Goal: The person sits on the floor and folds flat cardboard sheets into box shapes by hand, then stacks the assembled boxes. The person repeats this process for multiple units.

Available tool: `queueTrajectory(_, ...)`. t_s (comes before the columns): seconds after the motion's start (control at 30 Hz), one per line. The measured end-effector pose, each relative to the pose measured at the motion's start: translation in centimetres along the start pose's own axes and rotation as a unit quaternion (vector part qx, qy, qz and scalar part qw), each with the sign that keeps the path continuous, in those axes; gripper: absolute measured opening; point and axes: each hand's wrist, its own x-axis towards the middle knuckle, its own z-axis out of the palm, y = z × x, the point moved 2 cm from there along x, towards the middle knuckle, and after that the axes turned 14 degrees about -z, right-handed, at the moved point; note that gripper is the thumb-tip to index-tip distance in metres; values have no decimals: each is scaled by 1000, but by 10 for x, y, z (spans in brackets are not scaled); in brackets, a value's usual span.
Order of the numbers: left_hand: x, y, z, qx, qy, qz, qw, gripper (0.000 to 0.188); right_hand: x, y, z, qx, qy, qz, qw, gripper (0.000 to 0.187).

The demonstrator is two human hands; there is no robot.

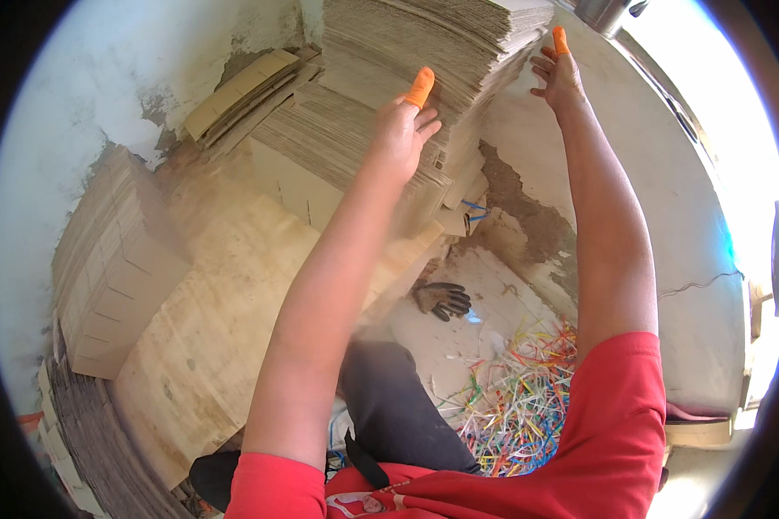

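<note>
Both my arms reach up and away toward a tall stack of flat cardboard sheets (381, 43) at the far middle. My left hand (404, 130) is in front of the stack's near face, thumb up, fingers stretched apart with nothing in them. An orange rubber finger cover (421, 87) sits on its thumb. To the right of the stack's side, my right hand (560, 80) is likewise open, its spread fingers pointing toward the cardboard. Its thumb wears a matching orange cover (561, 40). Whether either hand touches the sheets I cannot tell.
A plywood board (225, 285) lies at the left, with a cardboard stack (125, 268) on it. More folded cardboard (242, 93) leans by the wall. A work glove (443, 299) lies on the floor near a heap of coloured strapping strips (524, 402). A peeling wall (619, 156) stands right.
</note>
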Motion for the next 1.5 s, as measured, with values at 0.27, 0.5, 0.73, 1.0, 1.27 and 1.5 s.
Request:
queueTrajectory(0.27, 15, 16, -1, 35, 1, 22, 999, 75, -1, 19, 10, 20, -51, -13, 998, 91)
queueTrajectory(0.5, -11, 31, 4, 0, 40, 115, 993, 71, -78, 9, 29, 108, -115, -111, 981, 59)
queueTrajectory(0.73, -45, 27, 1, -104, -59, 136, 984, 78, -123, -7, 32, -75, -49, -268, 959, 38)
queueTrajectory(1.0, -57, 13, 1, -72, -71, 88, 991, 76, -132, 11, 21, 54, -161, -176, 970, 31)
queueTrajectory(1.27, -165, 15, -39, -97, -2, 156, 983, 60, -256, -22, 51, -73, -134, -352, 923, 28)
queueTrajectory(1.5, -354, -11, -126, -51, 99, 241, 964, 49, -412, 14, 99, 132, -175, -176, 960, 29)
